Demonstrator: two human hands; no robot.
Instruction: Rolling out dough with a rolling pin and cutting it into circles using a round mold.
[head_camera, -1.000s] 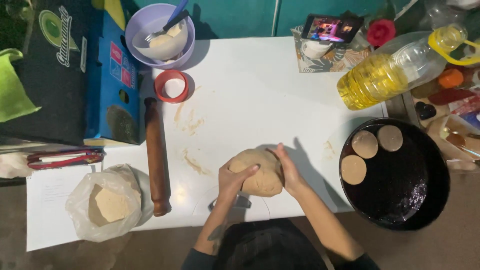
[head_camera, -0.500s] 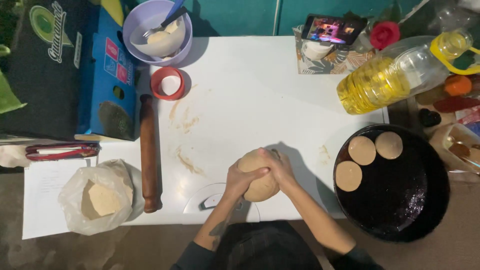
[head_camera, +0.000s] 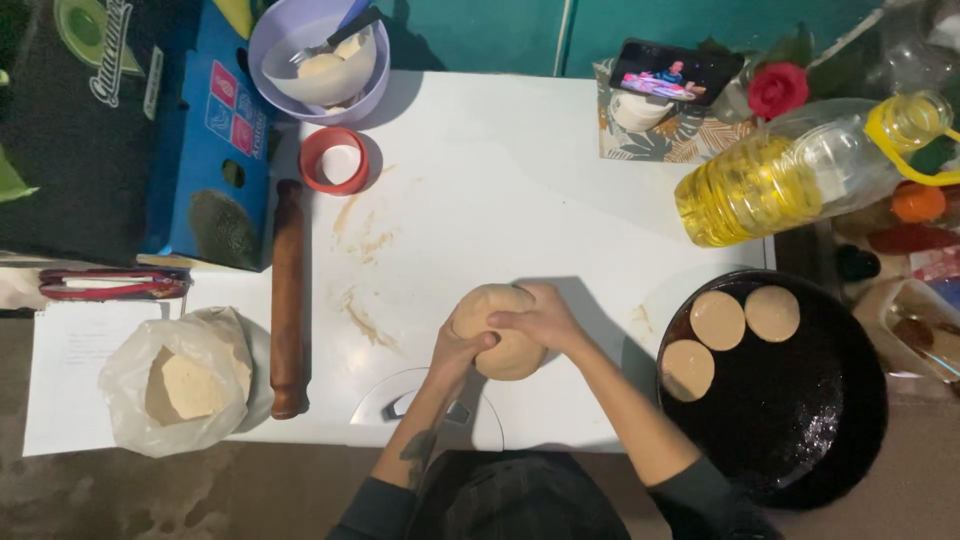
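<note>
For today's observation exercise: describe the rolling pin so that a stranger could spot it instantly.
Start at the white table and go to its left edge. Between the bag of flour and the hands' dough ball lies the rolling pin: the only long, brown wooden cylinder there.

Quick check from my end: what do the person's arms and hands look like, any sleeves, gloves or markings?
Both hands are bare, with no gloves: the left hand and the right hand. Dark sleeves are pushed up near the elbows, leaving the forearms uncovered. The left forearm carries a dark marking, probably a tattoo, though its design is too small to make out. No rings or watch are visible.
</note>
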